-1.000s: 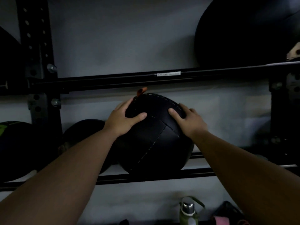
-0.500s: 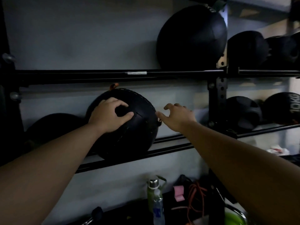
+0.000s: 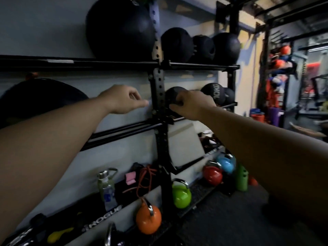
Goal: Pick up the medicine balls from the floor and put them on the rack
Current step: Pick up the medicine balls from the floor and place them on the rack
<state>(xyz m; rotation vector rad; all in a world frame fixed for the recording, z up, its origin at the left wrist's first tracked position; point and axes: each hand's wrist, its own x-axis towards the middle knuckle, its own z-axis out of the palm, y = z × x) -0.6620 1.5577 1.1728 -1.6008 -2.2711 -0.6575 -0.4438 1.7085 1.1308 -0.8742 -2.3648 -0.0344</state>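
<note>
The large black medicine ball (image 3: pixel 40 98) sits on the middle shelf of the black rack (image 3: pixel 158 96) at the far left, and neither hand touches it. My left hand (image 3: pixel 122 100) hangs in the air to its right, in front of the wall, fingers loosely curled and holding nothing. My right hand (image 3: pixel 193 105) is past the rack's upright, in front of a smaller black ball (image 3: pixel 173 94) on the same shelf level. Its fingers are loosely bent and I see no grip on that ball.
More black balls fill the upper shelf (image 3: pixel 120 27), and a ball marked 10KG (image 3: pixel 213 93) sits on the middle shelf. On the floor below stand orange (image 3: pixel 148 221), green (image 3: pixel 181 195), red (image 3: pixel 212 174) and blue (image 3: pixel 226 163) kettlebells, and a water bottle (image 3: pixel 106 189).
Both hands have let go of the large ball, which stays on the shelf. The view has swung right, and my hands have moved right along the rack.
</note>
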